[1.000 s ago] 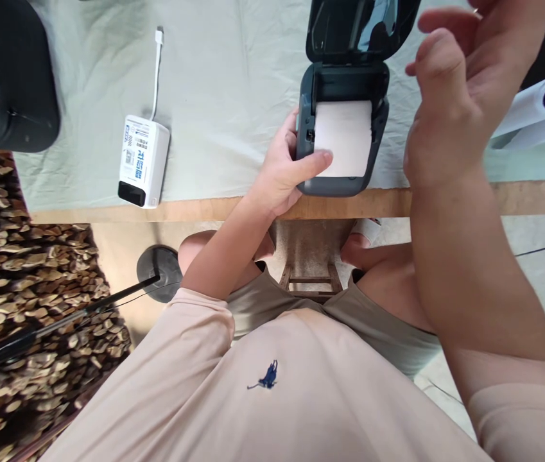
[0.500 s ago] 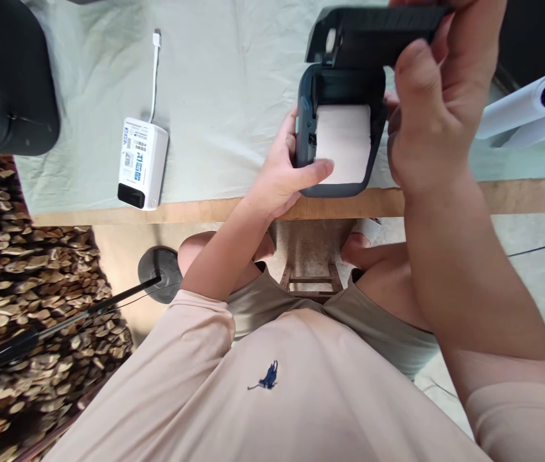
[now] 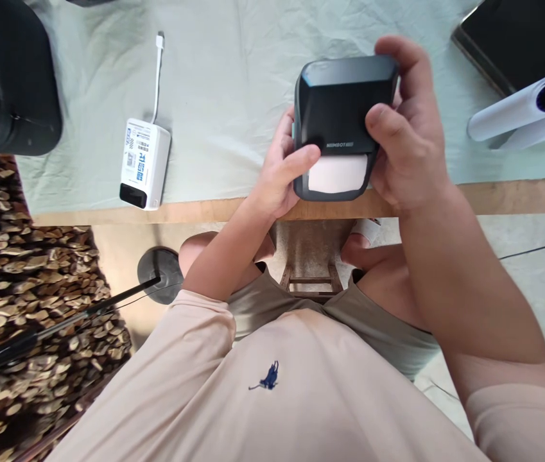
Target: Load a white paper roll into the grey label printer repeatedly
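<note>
The printer [image 3: 342, 131] is at the near edge of the tabletop [image 3: 214, 115], its lid [image 3: 337, 106] down over part of the white paper [image 3: 338, 174]. The left hand [image 3: 282, 167] grips its left side, thumb by the paper; the right hand [image 3: 411, 138] clasps its right side, thumb on the lid. A power bank [image 3: 142, 163] lies near the tabletop's near-left corner.

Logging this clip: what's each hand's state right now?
Left hand: holding the printer at its left side.
Right hand: holding its right side, thumb on lid.
</note>
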The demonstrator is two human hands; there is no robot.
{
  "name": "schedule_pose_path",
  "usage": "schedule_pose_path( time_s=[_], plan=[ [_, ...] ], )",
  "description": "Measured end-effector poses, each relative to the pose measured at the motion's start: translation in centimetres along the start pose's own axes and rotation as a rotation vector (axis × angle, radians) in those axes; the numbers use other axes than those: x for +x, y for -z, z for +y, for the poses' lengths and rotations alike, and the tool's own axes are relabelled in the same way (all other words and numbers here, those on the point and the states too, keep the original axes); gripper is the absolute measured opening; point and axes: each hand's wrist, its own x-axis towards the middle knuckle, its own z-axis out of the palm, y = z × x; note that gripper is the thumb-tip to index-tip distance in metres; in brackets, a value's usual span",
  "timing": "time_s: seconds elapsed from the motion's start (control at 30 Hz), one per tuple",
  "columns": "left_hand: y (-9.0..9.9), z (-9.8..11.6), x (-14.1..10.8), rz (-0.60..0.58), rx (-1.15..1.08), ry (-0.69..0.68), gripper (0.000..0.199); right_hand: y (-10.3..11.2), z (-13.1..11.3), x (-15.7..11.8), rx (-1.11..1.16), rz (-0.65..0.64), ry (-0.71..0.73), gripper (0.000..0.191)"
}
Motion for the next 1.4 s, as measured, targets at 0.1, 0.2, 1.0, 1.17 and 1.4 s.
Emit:
schedule_pose_path(
  time_s=[0.1,0.2,1.0,1.17,1.4],
  plan=[
    [-0.3,0.2,-0.1,0.019,0.001,-0.005,0.043,-0.6,-0.4,-0.1,0.161,-0.014,-0.048,0.053],
    [-0.5,0.2,-0.2,0.054,0.042,0.023,0.04,-0.9,-1.0,-0.3,0.269,-0.021,-0.095,0.053],
    [1.0,-1.4,0.5,0.16,0.095,-0.002,0.029,-0.7,-0.2,0.0,0.327,-0.001,-0.093,0.04],
    [1.3,-1.6,0.6,0.214,0.126,0.02,0.029,-0.2,-0.4,0.0,0.264,-0.041,-0.054,0.057],
    [-0.4,0.1,0.5,0.243,0.118,0.113,0.046,1.1,-1.2,-0.2,-0.071,0.077,0.1,0.062]
  ],
)
